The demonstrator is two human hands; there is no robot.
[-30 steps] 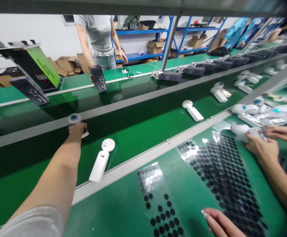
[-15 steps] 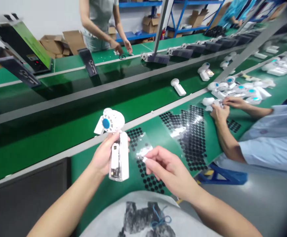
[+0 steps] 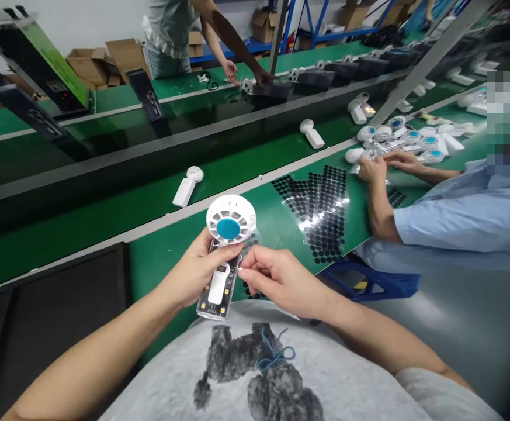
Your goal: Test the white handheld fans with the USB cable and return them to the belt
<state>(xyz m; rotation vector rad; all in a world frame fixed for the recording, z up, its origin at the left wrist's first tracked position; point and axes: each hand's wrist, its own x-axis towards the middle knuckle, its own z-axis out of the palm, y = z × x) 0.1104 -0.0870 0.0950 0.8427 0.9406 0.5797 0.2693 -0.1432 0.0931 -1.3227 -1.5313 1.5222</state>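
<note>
My left hand (image 3: 195, 266) is closed around a small white handheld fan (image 3: 231, 219), just below its round head. The blue disc at the head's centre faces me. Through the fan's clear handle cover, a dark circuit board with yellow squares and a white inner part shows. At the right side of the handle, my right hand (image 3: 276, 278) is closed in a pinch, with a tiny white piece (image 3: 240, 269) at its fingertips; its kind is too small to make out. Partly hidden behind my hands lies a sheet of round black stickers (image 3: 252, 290).
More black sticker sheets (image 3: 320, 216) lie to the right. White fans (image 3: 184, 192) sit on the green conveyor belt (image 3: 118, 202), and several more are piled near a co-worker's hands (image 3: 373, 168). A black tray (image 3: 75, 298) stands at left. Across the belt, another person's hand (image 3: 261, 77) touches a dark unit.
My left hand has turned the fan so its head and board face me. My right hand has moved left to the handle's side. The belt fan behind is now uncovered.
</note>
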